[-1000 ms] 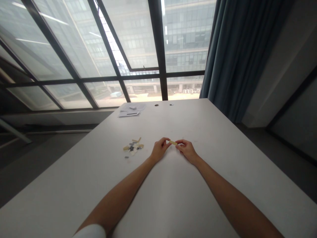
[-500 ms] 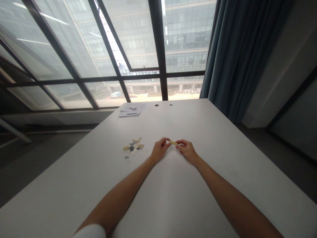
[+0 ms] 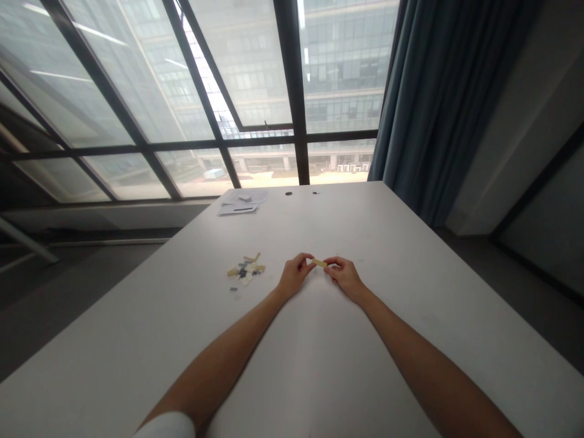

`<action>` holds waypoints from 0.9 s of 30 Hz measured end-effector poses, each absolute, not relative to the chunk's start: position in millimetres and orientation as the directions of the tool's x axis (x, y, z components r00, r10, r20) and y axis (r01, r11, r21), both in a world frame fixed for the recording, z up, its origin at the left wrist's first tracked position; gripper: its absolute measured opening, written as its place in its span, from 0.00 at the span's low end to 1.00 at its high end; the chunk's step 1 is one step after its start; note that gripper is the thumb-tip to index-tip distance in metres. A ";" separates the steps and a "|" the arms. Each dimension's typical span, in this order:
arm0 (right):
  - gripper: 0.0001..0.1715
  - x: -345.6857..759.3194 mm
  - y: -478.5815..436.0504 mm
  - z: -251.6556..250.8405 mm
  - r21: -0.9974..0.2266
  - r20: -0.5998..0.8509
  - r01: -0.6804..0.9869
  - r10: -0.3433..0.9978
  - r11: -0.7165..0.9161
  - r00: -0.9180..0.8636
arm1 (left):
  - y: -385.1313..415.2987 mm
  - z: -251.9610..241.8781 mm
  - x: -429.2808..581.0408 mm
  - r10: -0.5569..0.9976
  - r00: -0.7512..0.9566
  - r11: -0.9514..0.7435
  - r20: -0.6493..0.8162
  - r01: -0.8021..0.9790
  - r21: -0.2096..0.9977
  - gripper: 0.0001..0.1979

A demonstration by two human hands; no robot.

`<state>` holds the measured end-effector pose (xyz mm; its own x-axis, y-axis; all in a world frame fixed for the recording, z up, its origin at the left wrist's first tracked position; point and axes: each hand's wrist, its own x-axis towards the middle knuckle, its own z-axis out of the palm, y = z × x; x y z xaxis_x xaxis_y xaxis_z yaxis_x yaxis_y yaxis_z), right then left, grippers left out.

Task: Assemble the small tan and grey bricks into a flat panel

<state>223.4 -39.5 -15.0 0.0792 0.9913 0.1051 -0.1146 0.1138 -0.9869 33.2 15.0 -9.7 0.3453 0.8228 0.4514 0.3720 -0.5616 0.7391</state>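
A small tan building brick, long and narrow, is pinched between both hands above the white table. My left hand is closed on its left end with thumb and forefinger. At the right end, my right hand grips it the same way. To the left of my hands lies a loose pile of small pieces in tan, white and dark grey. One grey piece rests just in front of that pile.
Papers with a dark pen-like strip and a small white object lie at the table's far left corner. A round dark cable hole sits near the far edge. Windows stand beyond, with a blue curtain at the right.
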 end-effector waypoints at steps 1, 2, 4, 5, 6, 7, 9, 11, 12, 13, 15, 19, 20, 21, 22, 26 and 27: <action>0.22 223.3 -39.1 -15.6 -0.987 0.107 -0.113 0.991 0.116 0.080 | 15.4 -10.1 33.4 0.822 0.345 -0.563 0.454 0.372 0.738 0.17; 0.21 223.3 -38.7 -16.2 -0.987 0.109 -0.113 0.991 0.118 0.080 | 15.6 -10.4 33.5 0.820 0.346 -0.565 0.455 0.371 0.737 0.17; 0.21 223.4 -38.3 -17.4 -0.986 0.111 -0.114 0.991 0.120 0.077 | 15.8 -10.5 33.9 0.819 0.348 -0.567 0.457 0.371 0.735 0.17; 0.21 223.5 -38.2 -17.8 -0.986 0.111 -0.116 0.991 0.119 0.075 | 15.7 -10.4 34.0 0.819 0.348 -0.567 0.457 0.371 0.735 0.17; 0.21 223.6 -38.2 -18.1 -0.986 0.109 -0.117 0.991 0.118 0.074 | 15.6 -10.3 34.0 0.820 0.346 -0.566 0.457 0.370 0.736 0.17; 0.21 223.7 -38.3 -18.2 -0.986 0.107 -0.118 0.992 0.115 0.074 | 15.4 -10.1 34.1 0.820 0.345 -0.566 0.456 0.370 0.737 0.17; 0.21 224.0 -38.7 -18.2 -0.987 0.103 -0.118 0.992 0.112 0.077 | 15.1 -9.8 33.9 0.821 0.345 -0.565 0.455 0.369 0.738 0.17; 0.21 224.2 -39.1 -17.8 -0.987 0.103 -0.117 0.992 0.111 0.075 | 14.8 -9.5 33.7 0.821 0.347 -0.563 0.453 0.369 0.739 0.17; 0.21 224.2 -39.2 -17.7 -0.987 0.102 -0.116 0.992 0.110 0.073 | 14.7 -9.3 33.6 0.822 0.348 -0.563 0.452 0.368 0.740 0.17; 0.22 224.3 -39.2 -17.5 -0.987 0.101 -0.116 0.992 0.109 0.070 | 14.7 -9.2 33.5 0.822 0.346 -0.562 0.452 0.368 0.741 0.17; 0.21 224.4 -39.1 -17.4 -0.987 0.102 -0.116 0.993 0.109 0.067 | 14.8 -9.0 33.3 0.823 0.346 -0.561 0.451 0.367 0.742 0.17; 0.21 224.4 -39.2 -16.7 -0.987 0.107 -0.117 0.992 0.115 0.068 | 15.5 -9.9 33.0 0.823 0.348 -0.561 0.450 0.368 0.742 0.17; 0.21 224.3 -39.4 -16.2 -0.987 0.106 -0.117 0.992 0.113 0.068 | 15.7 -10.1 32.9 0.822 0.348 -0.562 0.451 0.369 0.740 0.17; 0.21 224.2 -39.6 -15.8 -0.987 0.104 -0.117 0.992 0.111 0.067 | 15.8 -10.4 32.8 0.821 0.348 -0.564 0.453 0.370 0.738 0.17; 0.21 224.1 -39.8 -15.4 -0.987 0.102 -0.116 0.993 0.109 0.066 | 15.8 -10.4 32.8 0.820 0.349 -0.565 0.453 0.370 0.737 0.17; 0.21 223.4 -40.0 -14.9 -0.986 0.099 -0.124 0.993 0.107 0.071 | 15.1 -9.5 33.1 0.820 0.350 -0.564 0.452 0.366 0.740 0.17; 0.21 223.3 -39.9 -15.0 -0.986 0.101 -0.126 0.992 0.109 0.072 | 14.9 -9.2 33.3 0.820 0.349 -0.564 0.453 0.364 0.741 0.17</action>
